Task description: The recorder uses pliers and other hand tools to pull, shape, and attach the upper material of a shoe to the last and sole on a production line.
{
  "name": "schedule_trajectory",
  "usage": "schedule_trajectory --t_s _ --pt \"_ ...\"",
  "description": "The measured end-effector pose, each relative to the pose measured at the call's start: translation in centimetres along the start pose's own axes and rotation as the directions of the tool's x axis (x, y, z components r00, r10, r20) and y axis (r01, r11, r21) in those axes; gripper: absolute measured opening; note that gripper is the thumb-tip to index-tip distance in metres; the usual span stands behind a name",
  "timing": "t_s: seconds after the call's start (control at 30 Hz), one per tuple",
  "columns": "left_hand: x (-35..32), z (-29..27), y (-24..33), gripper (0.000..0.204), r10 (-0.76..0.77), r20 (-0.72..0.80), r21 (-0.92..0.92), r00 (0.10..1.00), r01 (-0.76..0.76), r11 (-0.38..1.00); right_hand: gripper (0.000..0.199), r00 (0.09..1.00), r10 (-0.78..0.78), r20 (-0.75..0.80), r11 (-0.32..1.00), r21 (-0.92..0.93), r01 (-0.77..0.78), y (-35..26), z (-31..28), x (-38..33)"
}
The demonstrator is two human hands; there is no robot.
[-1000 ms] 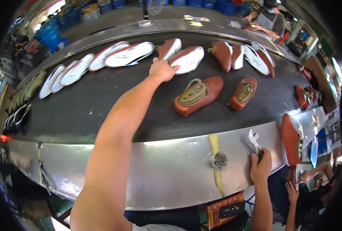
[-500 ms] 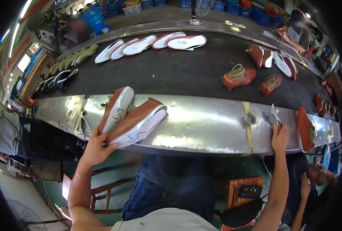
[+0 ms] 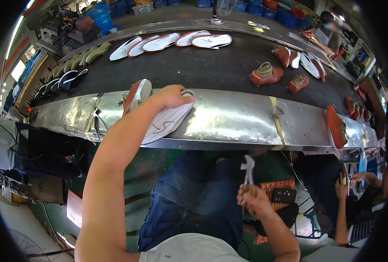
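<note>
My left hand reaches over the metal ledge, its fingers closed over the far end of a brown shoe with a white sole. That sole faces me and bears a dark pen mark; my forearm covers part of the shoe. Just left of it, a second brown shoe leans on the ledge, partly hidden behind my arm. Over my lap, my right hand is closed around the handles of metal pincers, their head pointing up and away from me.
Beyond the metal ledge runs a dark conveyor belt with white-soled shoes, green shoes and brown shoes. One brown shoe stands at the ledge's right. A co-worker's hands are at the lower right.
My left hand has gone from the near ends of the two shoes to the far end of one. My right hand has brought the pincers from the ledge back over my lap.
</note>
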State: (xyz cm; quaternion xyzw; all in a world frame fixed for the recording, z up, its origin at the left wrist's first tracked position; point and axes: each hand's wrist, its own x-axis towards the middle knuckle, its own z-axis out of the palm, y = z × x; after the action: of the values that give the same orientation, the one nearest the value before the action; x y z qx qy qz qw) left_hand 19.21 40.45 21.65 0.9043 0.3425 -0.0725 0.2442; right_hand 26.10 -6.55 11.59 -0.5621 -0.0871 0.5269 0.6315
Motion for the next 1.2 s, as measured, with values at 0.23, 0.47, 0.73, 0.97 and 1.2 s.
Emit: schedule_trajectory --t_s 0.23,0.47,0.73,0.97,1.2 --pt "-19.6 13.0 -0.7 0.073 0.263 -0.33 -0.844 0.906 -0.409 0.347 0.033 0.986 -0.15 0.077 0.865 -0.472 0.168 5.6 1.1 -6.5" --pt "-26.2 32.2 0.0 0.063 0.181 -0.158 -0.946 0.971 -0.201 0.255 0.026 0.962 0.008 0.272 0.562 -0.797 0.221 7.1 2.3 -9.3" --pt "-27.9 30.9 -0.6 0.059 0.298 -0.194 -0.853 0.935 -0.311 0.419 0.035 0.908 0.24 0.343 0.832 -0.554 -0.011 8.0 4.0 -8.4" --pt "-27.2 29.0 -0.7 0.056 0.382 -0.203 -0.702 0.901 -0.406 0.585 0.031 0.71 0.596 0.375 0.803 -0.289 -0.522 1.5 4.5 -5.4" --pt "-23.5 31.6 -2.4 0.044 0.366 -0.281 -0.707 0.887 -0.449 0.546 0.021 0.924 0.266 0.275 0.601 -0.797 0.064 7.3 2.6 -1.4"
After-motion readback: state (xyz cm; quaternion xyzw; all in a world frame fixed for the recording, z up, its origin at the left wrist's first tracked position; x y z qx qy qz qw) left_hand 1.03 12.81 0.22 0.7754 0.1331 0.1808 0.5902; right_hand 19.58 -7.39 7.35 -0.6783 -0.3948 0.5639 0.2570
